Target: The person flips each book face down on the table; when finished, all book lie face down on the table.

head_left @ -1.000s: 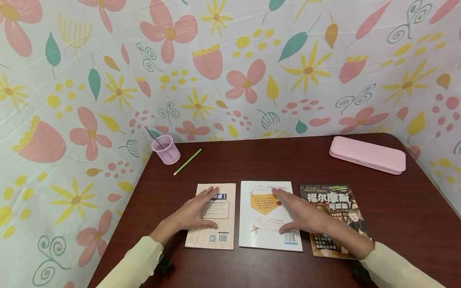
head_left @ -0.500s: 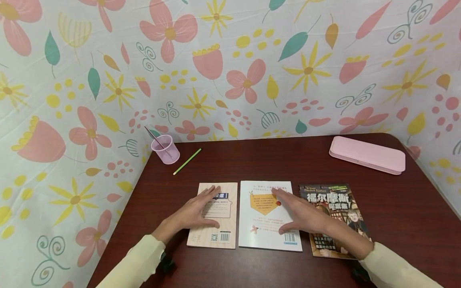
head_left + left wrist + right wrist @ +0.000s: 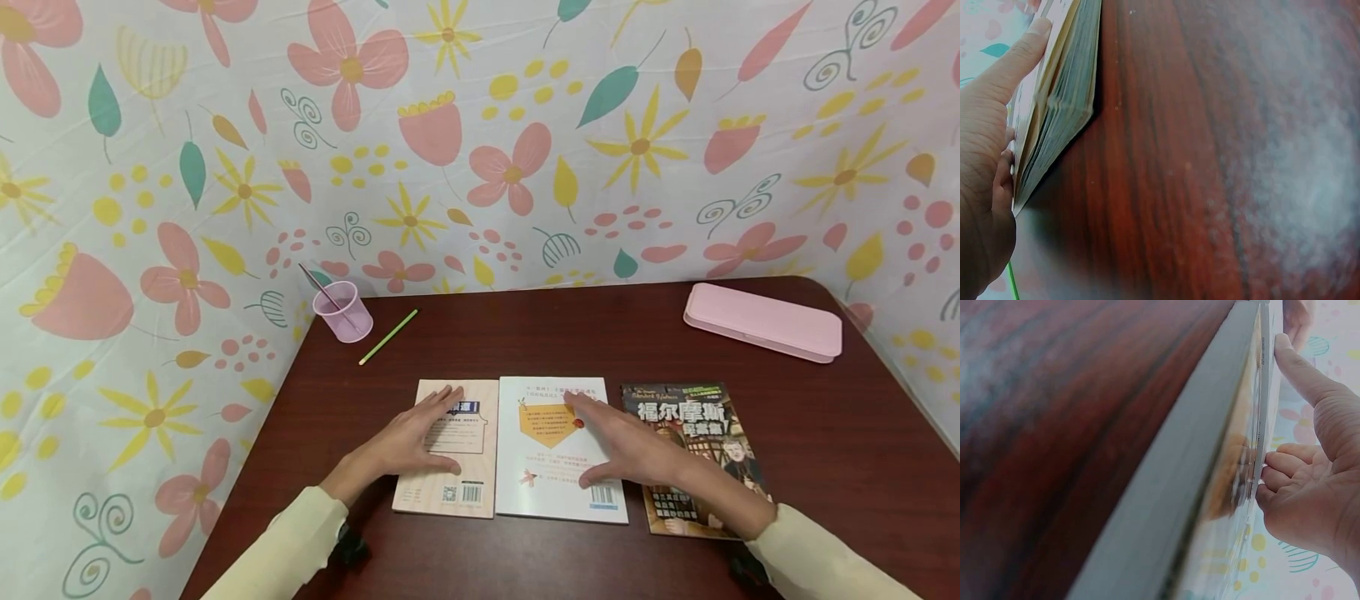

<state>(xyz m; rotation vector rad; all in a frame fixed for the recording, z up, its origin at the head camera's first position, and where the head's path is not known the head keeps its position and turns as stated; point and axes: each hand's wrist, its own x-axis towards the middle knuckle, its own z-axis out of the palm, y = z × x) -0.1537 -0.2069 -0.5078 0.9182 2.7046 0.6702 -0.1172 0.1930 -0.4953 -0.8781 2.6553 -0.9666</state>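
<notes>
Flowered cloth hangs behind a dark wooden table (image 3: 600,333), and three books lie in a row near its front edge. The left hand (image 3: 408,442) rests flat on the tan book (image 3: 472,467) at the left end, fingers straight and spread, thumb along the cover (the left wrist view shows the thumb lying by the book's edge). The right hand (image 3: 626,450) lies flat on the white book (image 3: 540,492) in the middle, fingers stretched toward its far end, gripping nothing; its wrist crosses the dark book (image 3: 690,417) at the right end. Tan and white books sit just beside each other, edges nearly touching. Farther back stand one pink cup (image 3: 343,310) with one thin stick in it, one green pencil (image 3: 388,337) just beside it, and one pink case (image 3: 761,322) at the right.
</notes>
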